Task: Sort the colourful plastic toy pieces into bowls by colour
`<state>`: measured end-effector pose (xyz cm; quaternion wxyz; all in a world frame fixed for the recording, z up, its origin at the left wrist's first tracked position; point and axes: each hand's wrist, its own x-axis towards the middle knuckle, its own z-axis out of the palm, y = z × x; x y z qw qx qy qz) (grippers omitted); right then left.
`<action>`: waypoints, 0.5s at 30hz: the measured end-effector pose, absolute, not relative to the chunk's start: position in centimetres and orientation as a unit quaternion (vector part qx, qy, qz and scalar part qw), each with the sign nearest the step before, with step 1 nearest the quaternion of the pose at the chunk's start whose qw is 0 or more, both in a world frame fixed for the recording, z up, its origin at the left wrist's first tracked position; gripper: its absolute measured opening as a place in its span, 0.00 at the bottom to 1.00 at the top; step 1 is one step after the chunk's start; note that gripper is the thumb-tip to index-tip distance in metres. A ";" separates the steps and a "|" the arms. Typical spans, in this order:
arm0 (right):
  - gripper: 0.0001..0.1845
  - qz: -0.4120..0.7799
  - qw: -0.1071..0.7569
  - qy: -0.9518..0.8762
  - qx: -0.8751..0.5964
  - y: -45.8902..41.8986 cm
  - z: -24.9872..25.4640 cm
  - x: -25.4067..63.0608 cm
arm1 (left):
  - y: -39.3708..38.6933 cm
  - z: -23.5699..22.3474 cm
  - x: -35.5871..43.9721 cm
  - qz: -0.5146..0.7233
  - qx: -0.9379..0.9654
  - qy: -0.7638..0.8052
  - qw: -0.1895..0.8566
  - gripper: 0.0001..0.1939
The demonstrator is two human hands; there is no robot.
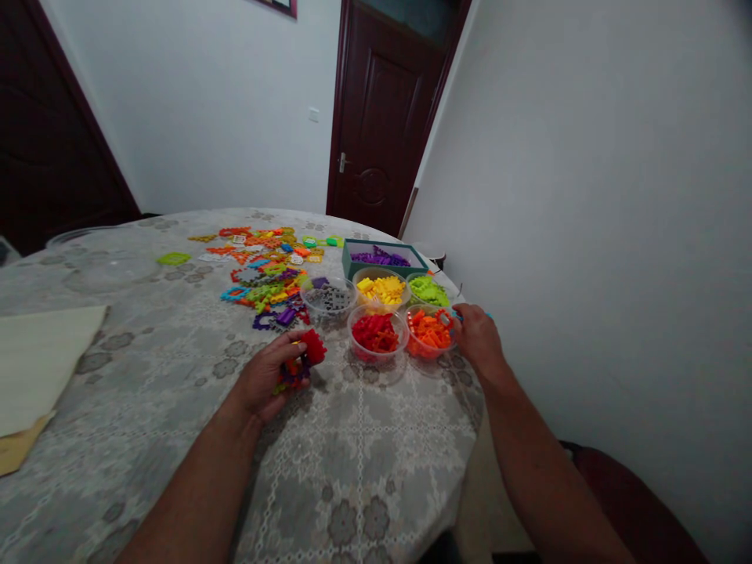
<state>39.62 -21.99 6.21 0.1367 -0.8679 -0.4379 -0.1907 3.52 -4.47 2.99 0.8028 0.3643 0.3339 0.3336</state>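
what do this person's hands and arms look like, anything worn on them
The left hand and right hand are ungloved. The left forearm and right forearm are bare as far as they show, without sleeves, watch or bracelet.

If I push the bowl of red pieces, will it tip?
The clear bowl looks like thin plastic, so it's probably light. It's low and wide, so it would likely slide before tipping. It's open, so a hard bump might spill red pieces.

No text, label, brand, number or sign could be read anywhere. The frame (284, 6) on the wall (223, 102) was cut off, its contents unreadable.
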 end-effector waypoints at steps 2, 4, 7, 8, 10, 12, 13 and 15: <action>0.16 -0.170 0.137 -0.448 -0.867 -21.7 6.1 39.5 | -4.4 2.8 3.5 0.335 0.366 0.333 0.802 0.19; 0.14 -0.151 0.135 -0.457 -0.866 -21.4 6.0 39.3 | -4.4 2.8 3.5 0.333 0.371 0.326 0.803 0.18; 0.15 -0.148 0.132 -0.454 -0.869 -21.1 5.9 38.9 | -4.4 2.8 3.5 0.332 0.374 0.321 0.804 0.18; 0.15 -0.148 0.132 -0.452 -0.869 -21.2 5.9 38.8 | -4.3 2.8 3.5 0.333 0.373 0.324 0.803 0.18; 0.15 -0.146 0.144 -0.455 -0.867 -21.4 6.2 38.5 | -4.4 2.8 3.5 0.334 0.372 0.329 0.801 0.19; 0.15 -0.155 0.175 -0.459 -0.857 -21.8 6.7 38.0 | -4.4 2.7 3.5 0.334 0.373 0.324 0.803 0.19; 0.15 -0.163 0.197 -0.464 -0.848 -21.9 7.0 37.5 | -4.5 2.7 3.5 0.333 0.375 0.318 0.805 0.18; 0.16 -0.174 0.250 -0.489 -0.817 -22.1 7.7 36.0 | -4.7 2.6 3.5 0.329 0.375 0.310 0.809 0.17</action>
